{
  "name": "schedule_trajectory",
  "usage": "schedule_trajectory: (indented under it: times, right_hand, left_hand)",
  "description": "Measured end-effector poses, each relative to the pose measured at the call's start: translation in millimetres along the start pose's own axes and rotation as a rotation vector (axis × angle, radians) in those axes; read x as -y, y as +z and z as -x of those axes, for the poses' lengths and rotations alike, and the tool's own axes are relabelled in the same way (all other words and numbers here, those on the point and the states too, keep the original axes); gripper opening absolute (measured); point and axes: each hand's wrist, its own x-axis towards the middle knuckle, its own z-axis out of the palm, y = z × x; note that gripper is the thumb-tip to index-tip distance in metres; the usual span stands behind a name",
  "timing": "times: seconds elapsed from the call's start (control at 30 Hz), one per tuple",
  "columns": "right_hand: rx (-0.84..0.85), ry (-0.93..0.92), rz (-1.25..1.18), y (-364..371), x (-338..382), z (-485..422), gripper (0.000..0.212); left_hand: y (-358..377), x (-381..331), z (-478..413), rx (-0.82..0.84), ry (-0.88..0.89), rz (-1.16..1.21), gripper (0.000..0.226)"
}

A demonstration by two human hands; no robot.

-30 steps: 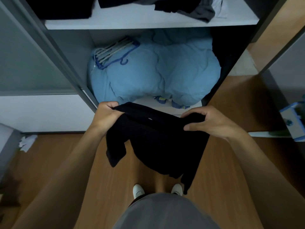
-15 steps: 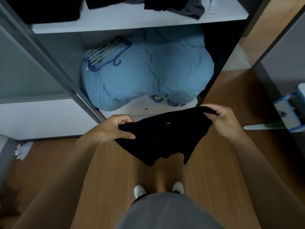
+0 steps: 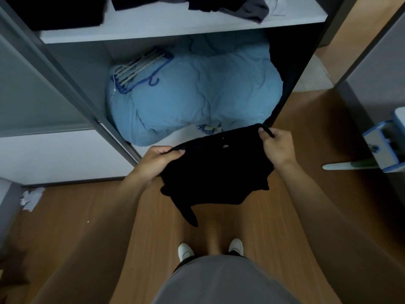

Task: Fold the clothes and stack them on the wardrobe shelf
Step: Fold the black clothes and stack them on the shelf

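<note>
A black garment [image 3: 215,172] hangs folded between both hands in front of the open wardrobe. My left hand [image 3: 156,161] pinches its near-left top edge, and my right hand [image 3: 277,144] grips the far-right corner. One dark sleeve or corner dangles toward the floor. Above, the white wardrobe shelf [image 3: 175,25] holds dark and grey clothes [image 3: 236,5] in loose heaps, plus a dark pile [image 3: 54,12] at its left end.
Under the shelf lies a bulky light-blue duvet [image 3: 197,95] with blue hangers [image 3: 140,69] on it. A grey sliding door [image 3: 32,88] stands at left, crumpled paper [image 3: 30,198] on the wooden floor, a blue-and-white object [image 3: 385,143] at right.
The garment went from hanging long with sleeves down to a shorter, folded bundle. Both hands rose slightly toward the wardrobe and spread wider apart.
</note>
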Motion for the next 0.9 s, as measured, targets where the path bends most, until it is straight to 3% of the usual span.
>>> schedule_trajectory:
  times: [0.07, 0.2, 0.4, 0.57, 0.73, 0.8, 0.9]
  right_hand:
    - [-0.004, 0.051, 0.039, 8.0, 6.3, -0.2, 0.037]
    - [-0.025, 0.109, -0.007, 25.0, 19.7, 13.3, 0.041]
    - [0.047, 0.288, -0.374, 48.8, 28.7, 44.4, 0.031]
    - [0.139, 0.194, -0.356, 69.2, 32.9, 68.8, 0.017]
    - [0.257, -0.134, -0.028, 77.9, 32.1, 81.9, 0.021]
    - [0.314, -0.160, 0.059, 80.4, 31.8, 86.3, 0.019]
    - [0.410, -0.171, 0.046, 75.0, 30.3, 91.0, 0.039]
  left_hand:
    - [9.6, -4.5, 4.1, 0.073, -0.048, 0.109, 0.028]
    - [29.6, -15.5, 8.5, 0.018, -0.085, 0.395, 0.027]
    - [64.4, -25.2, 19.4, -0.135, 0.029, 0.381, 0.027]
    - [82.4, -26.0, 19.9, -0.162, 0.023, 0.327, 0.029]
    - [87.2, -25.0, 18.7, -0.144, 0.029, 0.178, 0.042]
    - [83.1, -24.7, 20.1, -0.123, 0.052, 0.184, 0.040]
    - [71.4, -25.7, 27.0, -0.048, 0.123, 0.172, 0.038]
